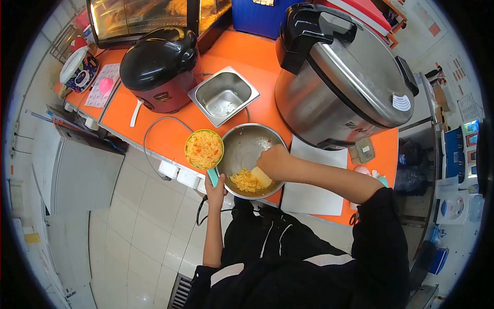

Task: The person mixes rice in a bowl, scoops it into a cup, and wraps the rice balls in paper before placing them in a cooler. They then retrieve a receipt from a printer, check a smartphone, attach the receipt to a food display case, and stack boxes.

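My left hand (216, 190) is closed on the teal handle of a measuring cup (212, 177), beside the near-left rim of a steel mixing bowl (245, 145). Orange-yellow rice with red bits (204, 148) fills the cup to its yellow-green rim. Over the bowl, my right hand (275, 162) grips a cream-coloured scraper (261, 176). Its blade is down in the bowl, against a small heap of the same rice (245, 181). A few grains stick to the bowl's far wall.
Behind the bowl sits a square steel pan (225, 95). A black-lidded rice cooker (162, 72) stands at the left and a big steel cooker (345, 82) at the right. A white board (314, 190) lies on the orange counter (170, 133). A cable (154, 121) loops over the front edge.
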Available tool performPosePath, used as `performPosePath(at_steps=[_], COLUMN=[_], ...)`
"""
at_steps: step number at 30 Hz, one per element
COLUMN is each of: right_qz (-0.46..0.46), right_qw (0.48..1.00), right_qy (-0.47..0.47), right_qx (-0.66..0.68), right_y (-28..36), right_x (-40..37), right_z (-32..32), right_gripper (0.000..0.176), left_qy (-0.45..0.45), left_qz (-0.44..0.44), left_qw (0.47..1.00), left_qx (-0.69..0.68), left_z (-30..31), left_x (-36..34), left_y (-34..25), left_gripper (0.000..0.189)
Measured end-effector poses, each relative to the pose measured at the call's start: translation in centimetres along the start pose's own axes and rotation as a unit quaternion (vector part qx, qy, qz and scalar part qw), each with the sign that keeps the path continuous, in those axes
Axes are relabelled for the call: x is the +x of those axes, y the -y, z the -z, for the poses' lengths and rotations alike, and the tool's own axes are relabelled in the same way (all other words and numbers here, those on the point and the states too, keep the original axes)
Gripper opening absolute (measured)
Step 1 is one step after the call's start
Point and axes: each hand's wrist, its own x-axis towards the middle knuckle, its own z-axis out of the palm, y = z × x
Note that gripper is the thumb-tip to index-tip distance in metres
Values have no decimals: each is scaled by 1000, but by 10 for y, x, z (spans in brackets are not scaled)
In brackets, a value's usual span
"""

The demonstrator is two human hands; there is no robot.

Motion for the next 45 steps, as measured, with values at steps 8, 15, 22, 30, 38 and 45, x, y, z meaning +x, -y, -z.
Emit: performPosePath(at_steps=[8, 15, 22, 30, 38, 45], right_qz=[-112, -139, -71, 57, 42, 60], right_qw=[993, 980, 991, 984, 954, 803], right_qy=[-2, -47, -65, -130, -148, -117], right_qx=[-31, 133, 94, 104, 256, 581], right_y=[-43, -2, 36, 23, -32, -48], right_x=[11, -15, -5, -5, 2, 24], right_z=[-17, -28, 6, 38, 13, -78], right_gripper=[13, 11, 11, 14, 21, 30], left_qy=[14, 7, 26, 29, 20, 23], left_qz=[12, 19, 52, 21, 20, 1], left_qw=[1000, 999, 998, 999, 999, 1000], left_qx=[-5, -27, -37, 0, -20, 8], left_z=[2, -1, -9, -23, -28, -21], left_x=[2, 2, 0, -8, -13, -11], left_y=[-1, -1, -13, -27, -40, -36], left_gripper=[30, 35, 33, 29, 28, 28])
